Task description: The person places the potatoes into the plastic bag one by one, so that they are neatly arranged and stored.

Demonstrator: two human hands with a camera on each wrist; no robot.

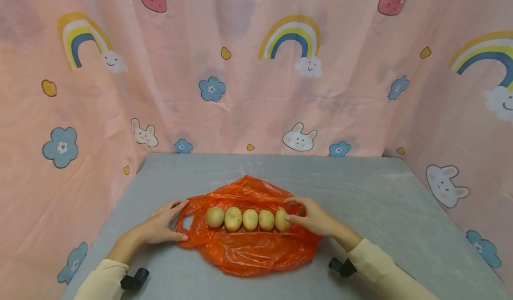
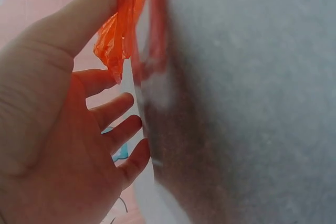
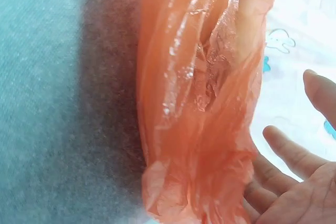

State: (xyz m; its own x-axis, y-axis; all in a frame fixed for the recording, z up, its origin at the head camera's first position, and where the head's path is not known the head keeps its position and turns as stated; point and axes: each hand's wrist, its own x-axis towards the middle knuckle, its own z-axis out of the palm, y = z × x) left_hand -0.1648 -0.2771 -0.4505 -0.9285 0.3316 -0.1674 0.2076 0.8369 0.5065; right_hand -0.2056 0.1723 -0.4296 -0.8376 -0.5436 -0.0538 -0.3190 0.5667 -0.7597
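Several yellow potatoes (image 1: 250,220) lie side by side in a row on a flattened orange plastic bag (image 1: 256,255). My left hand (image 1: 162,224) is at the bag's left end, by the handle loop. Its thumb and index finger touch the handle's edge (image 2: 113,45), and the other fingers are loosely spread. At the row's right end, my right hand (image 1: 310,215) reaches over the bag with thumb and fingers apart. The thumb tip is right by the last potato (image 1: 282,220); whether it touches cannot be told. In the right wrist view, spread fingers (image 3: 294,153) appear beside the bag.
A grey table (image 1: 368,202) lies under the bag. Pink patterned curtains (image 1: 248,113) stand behind it and at both sides. A black wrist device (image 1: 135,279) is at the left sleeve, and another black device (image 1: 342,268) is at the right one.
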